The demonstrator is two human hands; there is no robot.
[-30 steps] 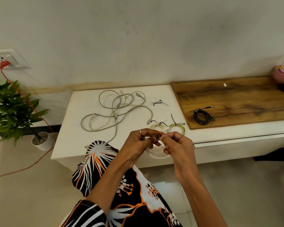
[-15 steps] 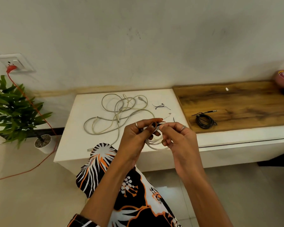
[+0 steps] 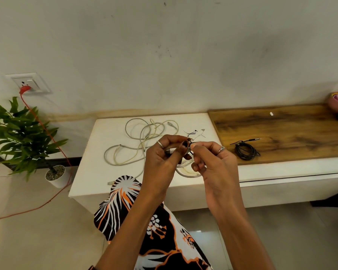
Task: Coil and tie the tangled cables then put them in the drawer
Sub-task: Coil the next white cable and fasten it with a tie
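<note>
Tying off the white coil, lifted clear of the table.

My left hand (image 3: 165,158) and right hand (image 3: 213,162) both pinch the black tie (image 3: 191,142) over the white cable coil (image 3: 185,170), which I've raised from the white table (image 3: 90,172) edge; the tie looks nearly cinched, though my fingers hide it. The tangled cables (image 3: 141,141) lie behind the coil, the black bundle (image 3: 245,151) to its right.
</note>
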